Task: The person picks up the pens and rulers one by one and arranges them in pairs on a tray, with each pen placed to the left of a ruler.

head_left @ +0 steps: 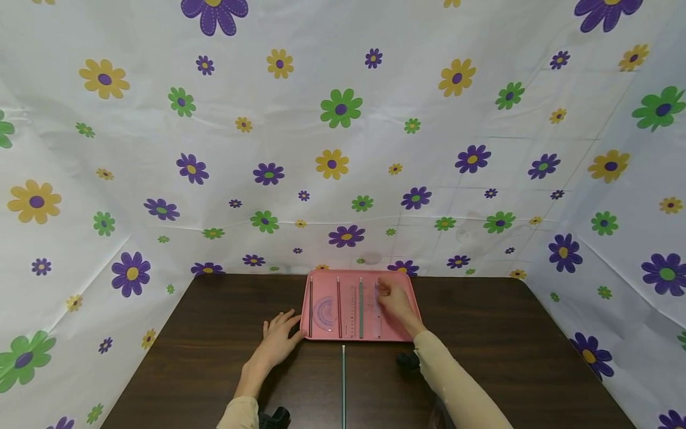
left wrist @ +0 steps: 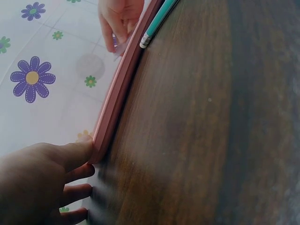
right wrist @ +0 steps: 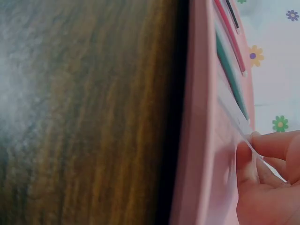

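Observation:
A pink tray (head_left: 330,339) lies at the back of the table. Inside it, from left to right, are a black pencil (head_left: 311,310), a clear protractor (head_left: 323,313), a red pencil (head_left: 339,310), a clear ruler (head_left: 350,319) and a green pencil (head_left: 361,313). Over the tray's right part, my right hand (head_left: 395,302) pinches a second clear ruler (right wrist: 233,112) between thumb and fingers, near its far end. At the tray's near left corner rests my left hand (head_left: 277,342), its thumb against the rim and the other fingers spread.
A green pencil with a white eraser (head_left: 343,381) lies on the dark wooden table (head_left: 498,345) in front of the tray. Dark objects (head_left: 408,361) sit beside the right forearm and near the left wrist. A flowered sheet (head_left: 343,179) hangs behind and along the sides.

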Motion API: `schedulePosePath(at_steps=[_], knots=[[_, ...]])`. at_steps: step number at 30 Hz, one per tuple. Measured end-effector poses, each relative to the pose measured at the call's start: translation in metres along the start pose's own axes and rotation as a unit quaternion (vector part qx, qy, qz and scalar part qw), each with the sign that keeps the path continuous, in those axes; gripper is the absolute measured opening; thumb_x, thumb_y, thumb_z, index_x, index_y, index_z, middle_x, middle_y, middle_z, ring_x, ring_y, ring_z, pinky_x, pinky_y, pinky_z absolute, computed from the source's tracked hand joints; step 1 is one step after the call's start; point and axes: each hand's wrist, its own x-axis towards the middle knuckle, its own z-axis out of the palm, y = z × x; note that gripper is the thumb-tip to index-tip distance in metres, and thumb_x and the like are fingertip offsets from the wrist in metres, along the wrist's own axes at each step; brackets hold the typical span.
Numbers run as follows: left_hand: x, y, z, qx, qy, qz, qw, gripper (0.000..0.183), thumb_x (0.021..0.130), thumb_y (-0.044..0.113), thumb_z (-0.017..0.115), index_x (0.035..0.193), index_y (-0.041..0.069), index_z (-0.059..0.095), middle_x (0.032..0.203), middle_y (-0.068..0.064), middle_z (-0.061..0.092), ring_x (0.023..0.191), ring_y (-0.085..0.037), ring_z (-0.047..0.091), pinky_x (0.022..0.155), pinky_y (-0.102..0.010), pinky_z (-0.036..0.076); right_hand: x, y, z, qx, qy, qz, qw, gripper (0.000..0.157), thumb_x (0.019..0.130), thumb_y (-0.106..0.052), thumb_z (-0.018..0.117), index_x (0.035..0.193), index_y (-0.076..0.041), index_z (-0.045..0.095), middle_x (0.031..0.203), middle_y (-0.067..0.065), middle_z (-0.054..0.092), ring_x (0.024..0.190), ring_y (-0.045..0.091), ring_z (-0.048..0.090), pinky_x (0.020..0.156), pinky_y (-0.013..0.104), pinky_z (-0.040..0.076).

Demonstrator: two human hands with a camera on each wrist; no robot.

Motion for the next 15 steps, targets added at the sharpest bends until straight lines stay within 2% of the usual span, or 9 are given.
schedulePosePath(at_steps=[5,8,12,15], knots=[[0.000,0.000,0.000,-0.006,0.000,-0.003,1.0000,0.048,0.098,0.032,0.061,0.138,0.005,0.058,0.151,-0.024,0.044,0.143,-0.051,0.029,0.111,-0.076,0.008,-0.002,0.001,0.002,-0.029,0.004,-0.007,1.000,0.051,0.087,0.008,0.058,0.137,0.014,0.049,0.134,0.031,0.057,0.120,0.043,0.058,0.095,0.050,0.052],[-0.001,0.000,0.000,-0.008,0.001,-0.003,1.0000,0.048,0.098,0.032,0.061,0.138,0.005,0.058,0.151,-0.024,0.044,0.143,-0.051,0.029,0.111,-0.076,0.008,-0.002,0.003,0.004,-0.039,0.001,-0.007,0.999,0.049,0.088,0.007,0.058,0.136,0.013,0.051,0.136,0.030,0.056,0.127,0.042,0.055,0.102,0.051,0.048],[-0.001,-0.001,0.000,-0.005,0.001,-0.001,1.0000,0.048,0.098,0.032,0.061,0.137,0.005,0.058,0.151,-0.024,0.044,0.143,-0.051,0.030,0.111,-0.077,0.009,0.000,0.006,0.008,-0.063,0.006,-0.036,0.997,0.045,0.086,0.009,0.059,0.130,0.014,0.056,0.131,0.030,0.060,0.127,0.042,0.055,0.105,0.053,0.046],[0.000,-0.001,0.001,-0.007,0.000,-0.002,1.0000,0.048,0.098,0.032,0.061,0.137,0.005,0.058,0.151,-0.024,0.044,0.143,-0.051,0.029,0.111,-0.076,0.008,0.000,0.007,0.012,-0.098,0.013,-0.065,0.993,0.037,0.084,0.010,0.059,0.121,0.014,0.064,0.121,0.030,0.065,0.120,0.042,0.059,0.102,0.053,0.047]])
